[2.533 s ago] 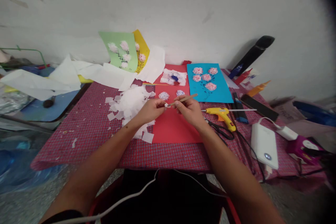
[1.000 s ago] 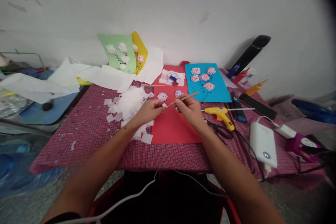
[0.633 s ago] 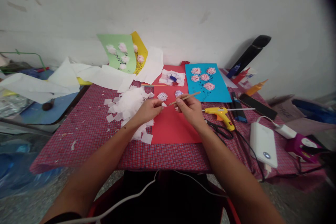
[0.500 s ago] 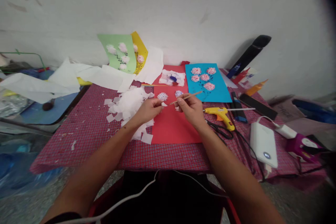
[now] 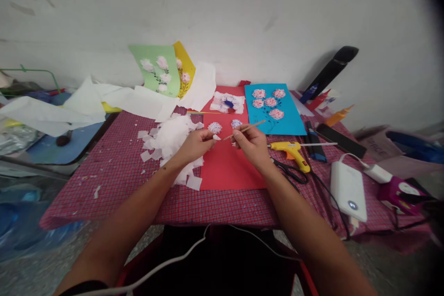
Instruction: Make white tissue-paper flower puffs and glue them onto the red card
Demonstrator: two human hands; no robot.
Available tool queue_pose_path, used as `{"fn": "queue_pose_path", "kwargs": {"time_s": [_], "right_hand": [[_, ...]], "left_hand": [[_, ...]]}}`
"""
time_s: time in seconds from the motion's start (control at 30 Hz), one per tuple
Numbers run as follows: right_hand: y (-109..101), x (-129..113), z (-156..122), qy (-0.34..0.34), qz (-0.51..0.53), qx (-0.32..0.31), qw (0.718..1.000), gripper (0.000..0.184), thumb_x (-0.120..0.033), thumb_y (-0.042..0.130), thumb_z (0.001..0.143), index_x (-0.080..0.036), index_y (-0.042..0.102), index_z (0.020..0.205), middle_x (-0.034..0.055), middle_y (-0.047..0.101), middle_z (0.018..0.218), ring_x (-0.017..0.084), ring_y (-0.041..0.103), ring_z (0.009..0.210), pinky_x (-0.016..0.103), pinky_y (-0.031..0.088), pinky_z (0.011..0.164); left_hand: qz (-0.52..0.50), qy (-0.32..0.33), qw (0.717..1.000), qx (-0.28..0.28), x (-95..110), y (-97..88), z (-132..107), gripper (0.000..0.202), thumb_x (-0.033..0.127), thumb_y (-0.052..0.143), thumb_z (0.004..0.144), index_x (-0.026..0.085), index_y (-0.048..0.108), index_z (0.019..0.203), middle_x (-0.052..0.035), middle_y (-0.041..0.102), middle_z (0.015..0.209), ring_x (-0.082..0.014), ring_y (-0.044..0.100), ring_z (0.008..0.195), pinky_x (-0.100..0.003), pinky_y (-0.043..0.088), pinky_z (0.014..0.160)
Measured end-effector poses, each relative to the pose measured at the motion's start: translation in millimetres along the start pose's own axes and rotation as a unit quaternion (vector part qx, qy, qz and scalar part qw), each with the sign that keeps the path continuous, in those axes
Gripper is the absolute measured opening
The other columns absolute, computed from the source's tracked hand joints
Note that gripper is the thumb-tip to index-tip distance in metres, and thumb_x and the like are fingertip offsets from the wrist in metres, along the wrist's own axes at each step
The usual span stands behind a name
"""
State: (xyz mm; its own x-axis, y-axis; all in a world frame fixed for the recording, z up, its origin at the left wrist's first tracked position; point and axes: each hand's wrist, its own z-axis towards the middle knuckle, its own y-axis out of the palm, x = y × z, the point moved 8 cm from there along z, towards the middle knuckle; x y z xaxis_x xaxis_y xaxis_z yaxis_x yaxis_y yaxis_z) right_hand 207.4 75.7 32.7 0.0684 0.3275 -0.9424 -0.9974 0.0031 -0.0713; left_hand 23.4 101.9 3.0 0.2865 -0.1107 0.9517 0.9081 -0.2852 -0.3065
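Observation:
My left hand point(image 5: 198, 144) is closed in a pinch on a small piece of white tissue paper point(image 5: 217, 138), above the red sheet point(image 5: 229, 171). Between the fingers of my right hand point(image 5: 252, 144) is a thin wooden stick point(image 5: 255, 125), its lower tip pointing at the tissue piece, slightly apart from it. Two white paper flowers with purple flecks, one on the left point(image 5: 215, 127) and one on the right point(image 5: 236, 123), lie on the red sheet. Behind them is a paint-stained tissue pad point(image 5: 227, 102) with blue and red paint. A heap of tissue squares point(image 5: 173, 138) lies left of the sheet.
A yellow glue gun point(image 5: 290, 150) and black scissors point(image 5: 294, 173) lie to the right, near a white power bank point(image 5: 348, 192) with cables. A blue flower sheet point(image 5: 294, 115) lies behind them. Green flower paper point(image 5: 156, 67) leans on the wall.
The stick in my right hand has shifted slightly to the left. My left hand holds nearly the same position with the tissue piece.

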Motion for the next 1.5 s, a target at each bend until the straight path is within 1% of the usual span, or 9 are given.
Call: {"fn": "queue_pose_path", "kwargs": {"time_s": [0.37, 0.77, 0.97, 1.1, 1.3, 1.5], "right_hand": [[0.3, 0.8, 0.5, 0.004, -0.009, -0.004, 1.000, 0.028, -0.049, 0.067, 0.092, -0.021, 0.064, 0.090, 0.0008, 0.067, 0.072, 0.013, 0.059, 0.058, 0.028, 0.048, 0.055], [1.5, 2.5, -0.1, 0.015, -0.016, -0.007, 1.000, 0.029, -0.050, 0.067, 0.091, -0.022, 0.063, 0.090, 0.0010, 0.068, 0.072, 0.014, 0.059, 0.059, 0.028, 0.049, 0.057], [1.0, 3.5, 0.5, 0.015, -0.017, -0.008, 1.000, 0.029, -0.051, 0.066, 0.092, -0.021, 0.063, 0.090, 0.0008, 0.067, 0.072, 0.014, 0.059, 0.060, 0.028, 0.050, 0.058], [0.8, 2.6, 0.3, 0.012, -0.013, -0.006, 1.000, 0.028, -0.049, 0.067, 0.092, -0.021, 0.063, 0.090, 0.0006, 0.067, 0.072, 0.013, 0.059, 0.060, 0.028, 0.049, 0.057], [0.0, 0.1, 0.0, 0.011, -0.016, -0.004, 1.000, 0.031, -0.052, 0.067, 0.091, -0.021, 0.063, 0.090, 0.0003, 0.067, 0.072, 0.013, 0.058, 0.059, 0.028, 0.049, 0.057], [-1.4, -2.0, -0.3, -0.001, 0.002, 0.006, 1.000, 0.027, -0.047, 0.067, 0.093, -0.020, 0.063, 0.091, 0.0005, 0.068, 0.073, 0.012, 0.057, 0.057, 0.028, 0.048, 0.056]], "left_hand": [[0.007, 0.007, 1.000, -0.009, -4.1, 0.4, 1.5, 0.009, 0.026, 0.066, 0.080, 0.017, 0.066, 0.079, -0.0006, 0.063, 0.069, -0.0126, 0.053, 0.062, -0.026, 0.039, 0.059], [0.009, 0.008, 1.000, -0.010, -6.0, 1.3, 2.2, 0.009, 0.026, 0.065, 0.081, 0.017, 0.065, 0.078, 0.0007, 0.060, 0.068, -0.0116, 0.050, 0.060, -0.026, 0.038, 0.058], [0.002, 0.005, 1.000, -0.012, -3.0, 1.6, 1.2, 0.009, 0.025, 0.066, 0.080, 0.017, 0.064, 0.077, 0.0004, 0.060, 0.068, -0.0115, 0.050, 0.060, -0.026, 0.037, 0.058], [0.003, 0.006, 1.000, -0.014, -1.7, 1.3, 0.8, 0.009, 0.026, 0.066, 0.081, 0.017, 0.065, 0.078, 0.0000, 0.062, 0.069, -0.0118, 0.052, 0.061, -0.027, 0.040, 0.061], [-0.003, 0.003, 1.000, -0.010, -1.9, 1.0, 0.7, 0.010, 0.026, 0.067, 0.081, 0.016, 0.067, 0.081, -0.0008, 0.063, 0.071, -0.0127, 0.054, 0.063, -0.027, 0.042, 0.062], [0.005, -0.001, 1.000, -0.013, 3.1, 1.2, -0.8, 0.009, 0.025, 0.066, 0.080, 0.016, 0.068, 0.080, -0.0003, 0.063, 0.070, -0.0126, 0.054, 0.062, -0.027, 0.041, 0.061]]}}
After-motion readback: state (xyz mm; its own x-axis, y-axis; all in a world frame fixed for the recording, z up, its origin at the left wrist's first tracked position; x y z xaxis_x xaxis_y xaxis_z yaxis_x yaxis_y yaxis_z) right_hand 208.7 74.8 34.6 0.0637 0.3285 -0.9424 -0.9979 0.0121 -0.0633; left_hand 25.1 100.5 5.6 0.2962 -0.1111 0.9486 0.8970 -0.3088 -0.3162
